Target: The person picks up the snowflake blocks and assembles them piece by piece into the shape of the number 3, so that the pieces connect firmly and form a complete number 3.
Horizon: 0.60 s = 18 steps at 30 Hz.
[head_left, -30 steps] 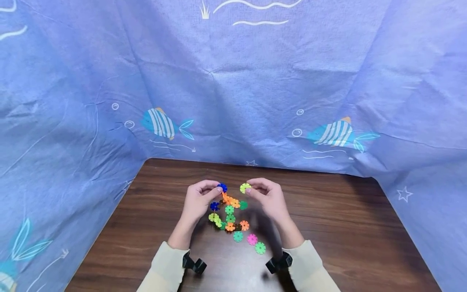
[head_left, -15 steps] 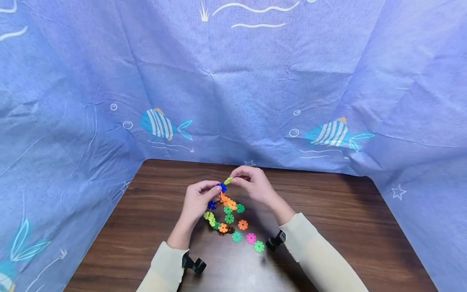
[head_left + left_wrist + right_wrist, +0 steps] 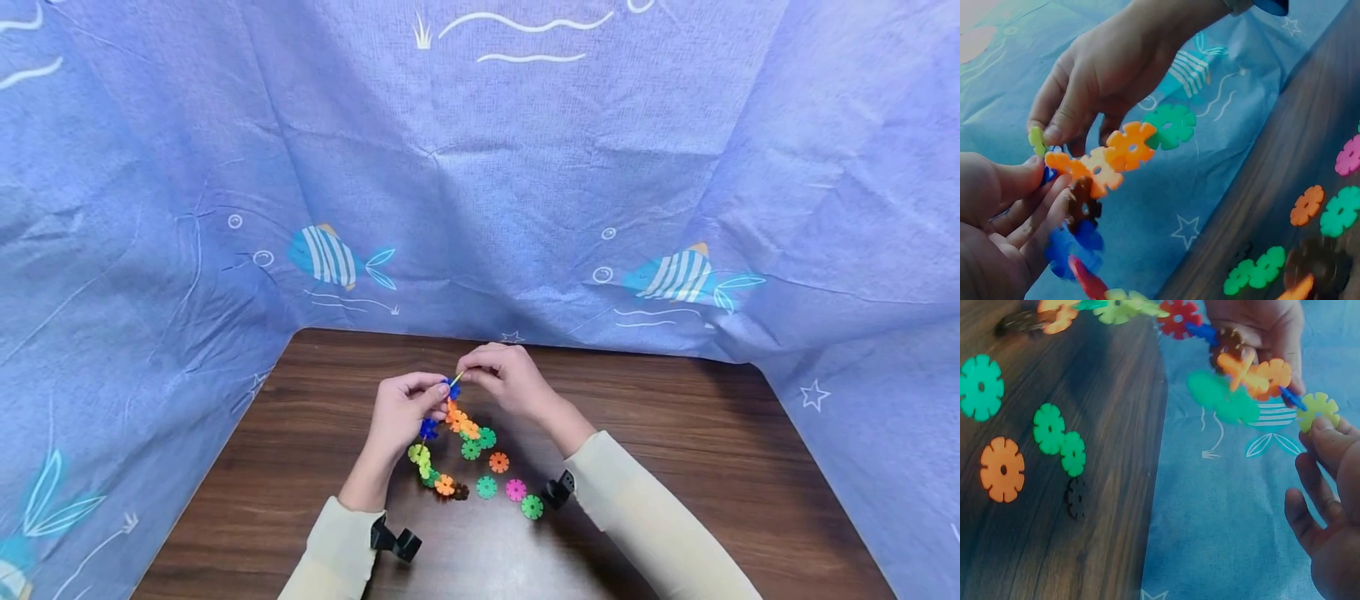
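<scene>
Passage, right: broad tabletop [image 3: 735, 475], free beyond your right sleeve [image 3: 648, 504]. Passage, left: narrower tabletop, free outside your left sleeve [image 3: 341, 542]. Obstacles: yellow disc [image 3: 1324, 406], pinched by your right hand [image 3: 510, 379], filling the gap to your left hand [image 3: 401, 410]; chain of discs [image 3: 459, 419], hanging from your left hand; orange disc [image 3: 498, 462], teal disc [image 3: 486, 487], pink disc [image 3: 516, 490] and green disc [image 3: 532, 507], lying in the lane between your sleeves; black wrist camera [image 3: 557, 491], near the green disc; blue cloth [image 3: 480, 250], walling the tabletop's far edge.

One disc [image 3: 1318, 411] is coloured yellow-green; chain [image 3: 1107, 180] is mixed blue, orange, brown, red; blue cloth [image 3: 480, 167] is printed with white-striped fish [image 3: 325, 254].
</scene>
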{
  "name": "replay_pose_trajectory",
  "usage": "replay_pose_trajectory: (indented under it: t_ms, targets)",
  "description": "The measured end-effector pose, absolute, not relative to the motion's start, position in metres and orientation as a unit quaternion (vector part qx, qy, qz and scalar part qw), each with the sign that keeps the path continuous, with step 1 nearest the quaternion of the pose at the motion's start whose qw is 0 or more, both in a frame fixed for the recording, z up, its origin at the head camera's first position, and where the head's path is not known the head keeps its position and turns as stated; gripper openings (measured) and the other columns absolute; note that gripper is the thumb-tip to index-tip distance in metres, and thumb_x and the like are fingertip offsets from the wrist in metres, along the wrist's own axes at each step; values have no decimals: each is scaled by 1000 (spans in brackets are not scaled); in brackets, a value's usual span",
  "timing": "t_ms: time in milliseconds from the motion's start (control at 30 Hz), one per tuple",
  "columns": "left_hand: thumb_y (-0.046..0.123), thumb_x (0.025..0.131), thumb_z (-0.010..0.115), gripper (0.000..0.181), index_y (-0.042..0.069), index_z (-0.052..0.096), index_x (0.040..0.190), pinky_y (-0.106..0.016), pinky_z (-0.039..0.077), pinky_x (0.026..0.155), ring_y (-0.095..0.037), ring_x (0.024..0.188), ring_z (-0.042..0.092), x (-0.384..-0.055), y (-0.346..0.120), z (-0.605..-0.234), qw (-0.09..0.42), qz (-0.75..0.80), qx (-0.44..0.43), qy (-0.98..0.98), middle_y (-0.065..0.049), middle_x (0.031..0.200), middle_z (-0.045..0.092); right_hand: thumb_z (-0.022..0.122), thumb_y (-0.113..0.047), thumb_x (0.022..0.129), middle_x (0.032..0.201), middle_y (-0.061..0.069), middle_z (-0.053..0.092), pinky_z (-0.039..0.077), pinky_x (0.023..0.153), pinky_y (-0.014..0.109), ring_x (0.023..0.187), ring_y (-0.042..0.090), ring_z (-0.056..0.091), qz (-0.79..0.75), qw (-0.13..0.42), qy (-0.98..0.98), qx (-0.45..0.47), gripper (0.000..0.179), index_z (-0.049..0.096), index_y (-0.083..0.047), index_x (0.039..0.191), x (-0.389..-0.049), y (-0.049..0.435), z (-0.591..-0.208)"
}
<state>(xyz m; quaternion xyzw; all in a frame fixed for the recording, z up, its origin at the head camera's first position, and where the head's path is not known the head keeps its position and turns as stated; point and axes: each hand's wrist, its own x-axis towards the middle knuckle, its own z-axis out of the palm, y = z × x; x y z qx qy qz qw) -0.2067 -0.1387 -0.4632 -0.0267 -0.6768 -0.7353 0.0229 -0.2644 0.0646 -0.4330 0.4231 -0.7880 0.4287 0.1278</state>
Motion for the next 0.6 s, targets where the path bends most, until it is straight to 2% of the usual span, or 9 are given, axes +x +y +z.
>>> replay_pose_trajectory:
  t_ms: [133, 233, 433, 600]
  targets:
    - [-6, 94, 69, 16, -17, 70, 105, -27, 61, 60, -11, 60, 68, -206, -141, -462, 18, -728, -21, -686, -8, 75, 72, 79, -6, 88, 95, 1, 79, 57, 78, 27, 89, 15, 71, 415, 135, -781, 447, 8, 80, -8, 95, -264, 63, -434]
    - [-5, 94, 69, 16, -16, 70, 106, -29, 62, 62, -11, 63, 69, -207, -145, -461, 6, -720, -26, -693, -9, 79, 73, 79, -9, 88, 96, 1, 79, 57, 74, 30, 84, 15, 70, 416, 113, -790, 436, 9, 80, -9, 97, -265, 62, -435]
    - [2, 97, 69, 20, -13, 68, 110, -33, 63, 70, -12, 72, 73, -209, -160, -462, 0, -705, -36, -708, -13, 88, 75, 77, -17, 93, 106, 0, 78, 60, 75, 31, 86, 11, 71, 469, 15, -820, 329, 19, 77, -14, 112, -270, 71, -443]
    - [3, 99, 67, 21, -13, 65, 111, -36, 64, 70, -14, 75, 73, -213, -172, -462, 7, -712, -18, -702, -8, 88, 71, 79, -19, 91, 100, -4, 77, 58, 80, 33, 89, 10, 69, 450, 1, -853, 266, 14, 79, -19, 105, -281, 84, -466]
